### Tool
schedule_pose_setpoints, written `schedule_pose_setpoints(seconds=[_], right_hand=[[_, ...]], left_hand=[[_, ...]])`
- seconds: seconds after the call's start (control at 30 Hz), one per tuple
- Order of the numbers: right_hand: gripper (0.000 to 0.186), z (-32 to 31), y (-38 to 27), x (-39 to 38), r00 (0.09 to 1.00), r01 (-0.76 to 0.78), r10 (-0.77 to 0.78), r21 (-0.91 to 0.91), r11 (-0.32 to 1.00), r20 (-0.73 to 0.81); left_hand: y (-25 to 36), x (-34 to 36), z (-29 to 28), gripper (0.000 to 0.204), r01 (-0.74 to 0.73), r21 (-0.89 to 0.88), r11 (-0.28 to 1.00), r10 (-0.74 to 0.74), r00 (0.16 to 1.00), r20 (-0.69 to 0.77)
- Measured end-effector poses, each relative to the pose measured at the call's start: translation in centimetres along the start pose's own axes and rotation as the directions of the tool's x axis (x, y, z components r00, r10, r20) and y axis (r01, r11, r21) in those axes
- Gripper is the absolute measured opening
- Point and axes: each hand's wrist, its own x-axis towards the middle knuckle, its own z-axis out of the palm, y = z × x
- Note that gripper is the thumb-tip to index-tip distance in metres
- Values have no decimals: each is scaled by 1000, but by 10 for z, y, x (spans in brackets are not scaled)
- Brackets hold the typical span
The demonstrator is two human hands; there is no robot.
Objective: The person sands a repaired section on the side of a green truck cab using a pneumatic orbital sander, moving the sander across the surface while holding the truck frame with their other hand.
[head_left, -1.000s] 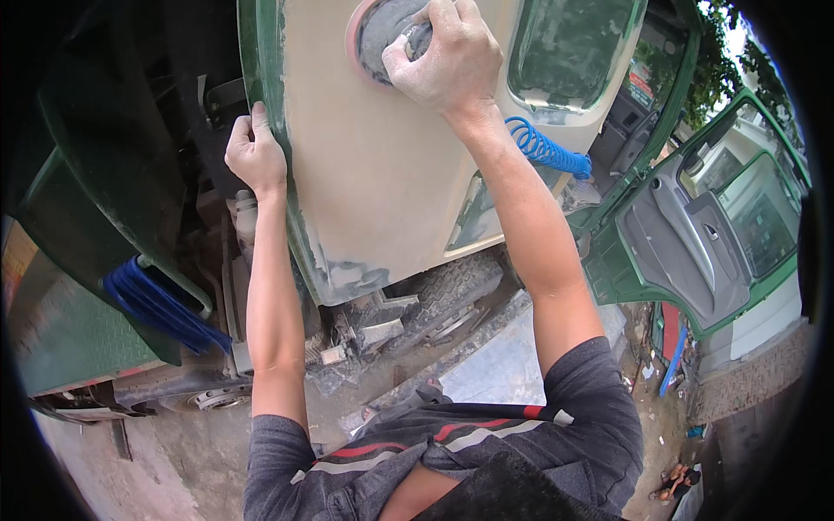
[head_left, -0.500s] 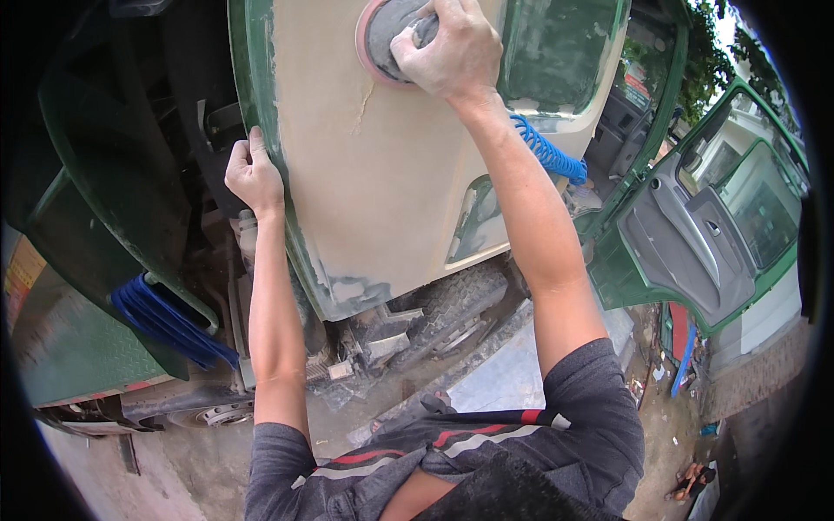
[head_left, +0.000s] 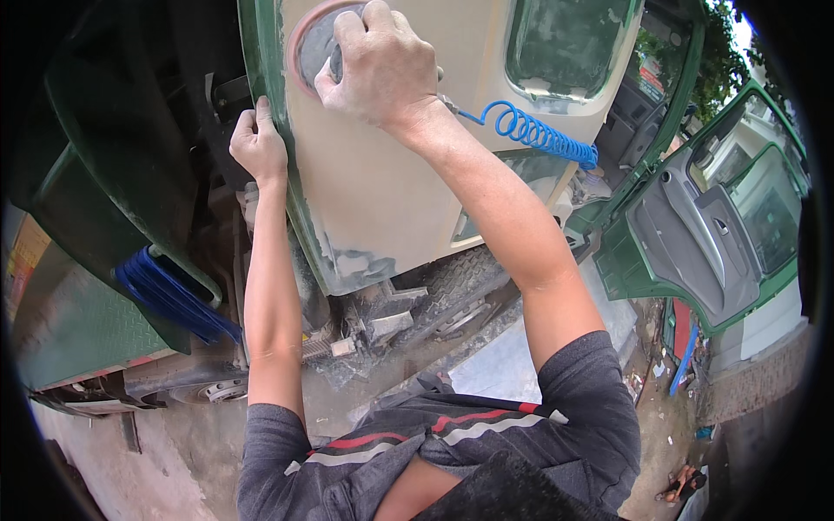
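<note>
My right hand [head_left: 382, 68] is closed over the top of a round air sander [head_left: 314, 48], a grey disc tool with a pinkish pad rim. Its pad lies against the beige-coated face of a large green vehicle body panel [head_left: 373, 187], near the left edge. A blue coiled air hose [head_left: 543, 137] runs from beside my right wrist to the right across the panel. My left hand [head_left: 261, 148], dusted pale, has its fingers curled round the panel's green left edge, below and left of the sander. What its fingertips touch behind the edge is hidden.
An open green vehicle door [head_left: 712, 226] with grey trim stands at the right. Dark blue coiled hose [head_left: 174, 295] hangs at the left by green bodywork. Below the panel are a tyre [head_left: 469, 282] and dusty metal parts. Another person [head_left: 684, 484] is low at the far right.
My right hand has moved the sander left across the panel, close to its left edge. The blue hose has stretched out behind it. My left hand still holds the edge.
</note>
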Motion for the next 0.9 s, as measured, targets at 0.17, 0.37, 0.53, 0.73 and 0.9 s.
schedule_pose_setpoints(seconds=[0.17, 0.37, 0.53, 0.73, 0.9], right_hand=[[26, -5, 1, -2, 1000, -4, 4, -10, 1000, 11], [25, -41, 103, 60, 945, -318, 312, -53, 947, -102], [29, -35, 133, 85, 906, -378, 368, -7, 926, -210], [20, -14, 5, 37, 996, -15, 17, 29, 999, -88], [19, -9, -9, 33, 997, 67, -62, 98, 993, -54]], left_hand=[[3, 3, 4, 50, 14, -5, 1000, -14, 1000, -8], [13, -11, 24, 50, 29, -39, 999, -30, 999, -19], [14, -2, 6, 50, -52, 60, 997, 57, 996, -68], [10, 5, -4, 50, -11, 104, 995, 14, 999, -31], [12, 2, -3, 51, 23, 87, 996, -20, 999, -39]])
